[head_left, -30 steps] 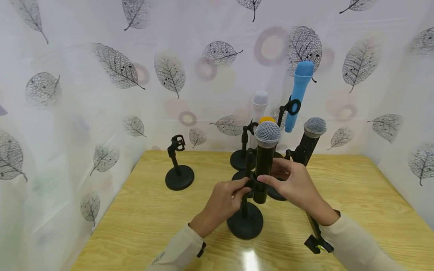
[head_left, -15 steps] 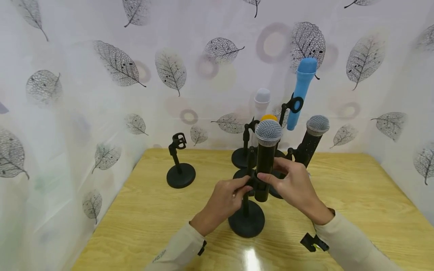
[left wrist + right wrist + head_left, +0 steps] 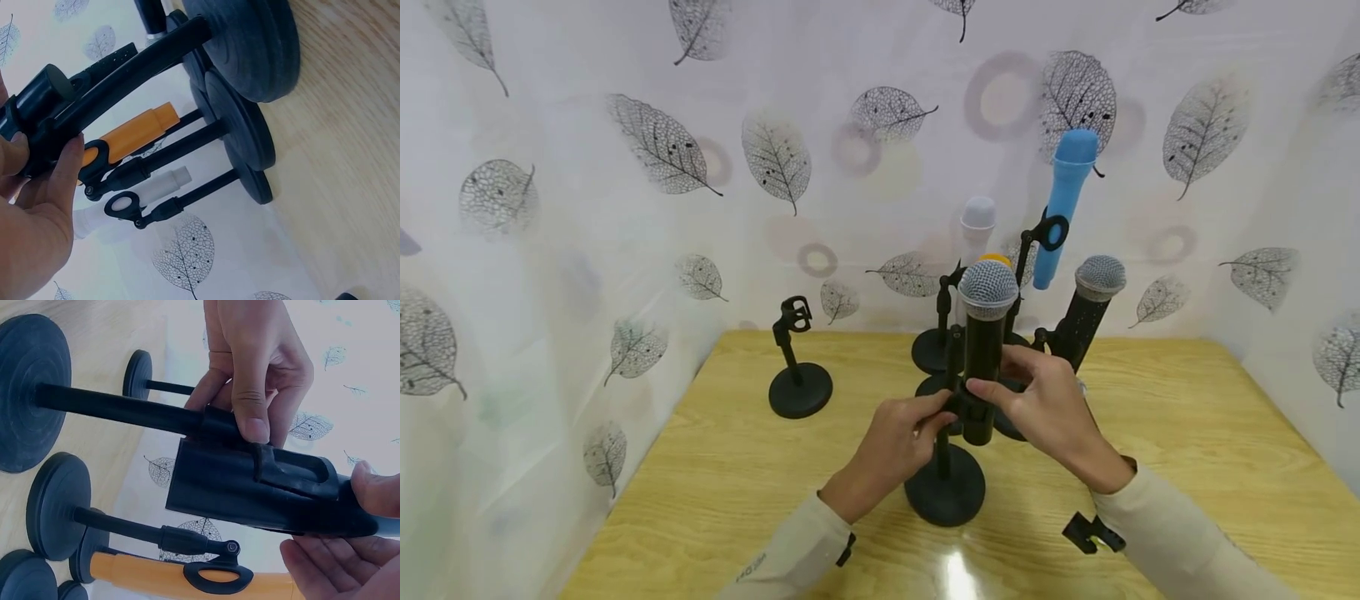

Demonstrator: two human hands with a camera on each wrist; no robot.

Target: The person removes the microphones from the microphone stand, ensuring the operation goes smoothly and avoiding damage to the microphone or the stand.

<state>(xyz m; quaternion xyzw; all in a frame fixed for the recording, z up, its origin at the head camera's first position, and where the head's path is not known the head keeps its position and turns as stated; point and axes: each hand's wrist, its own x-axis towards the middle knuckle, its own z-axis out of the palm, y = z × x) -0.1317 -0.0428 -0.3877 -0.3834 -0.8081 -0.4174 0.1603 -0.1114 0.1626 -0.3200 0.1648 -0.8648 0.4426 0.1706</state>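
A black microphone (image 3: 983, 342) with a silver mesh head stands nearly upright in the clip of the nearest black desk stand (image 3: 945, 487). My right hand (image 3: 1048, 408) grips the microphone's body from the right, thumb across its front. From the left, my left hand (image 3: 898, 446) pinches the stand at its clip joint, thumb and fingers around it. In the right wrist view the microphone's lower end (image 3: 212, 484) pokes out through the clip (image 3: 297, 475). The left wrist view shows the left hand (image 3: 44, 212) at the clip, beside the stand's pole (image 3: 131, 81).
Close behind, other stands hold a blue microphone (image 3: 1063, 204), a white microphone (image 3: 976, 229), an orange microphone (image 3: 140, 134) and another black microphone (image 3: 1086, 312). A stand with a bare clip (image 3: 797, 387) is on the left of the wooden table (image 3: 715, 500). A leaf-patterned curtain (image 3: 647, 233) surrounds the table.
Both hands keep their holds on the microphone and stand. The microphone's head has shifted slightly left and up over the last half second; the view has moved a little too.
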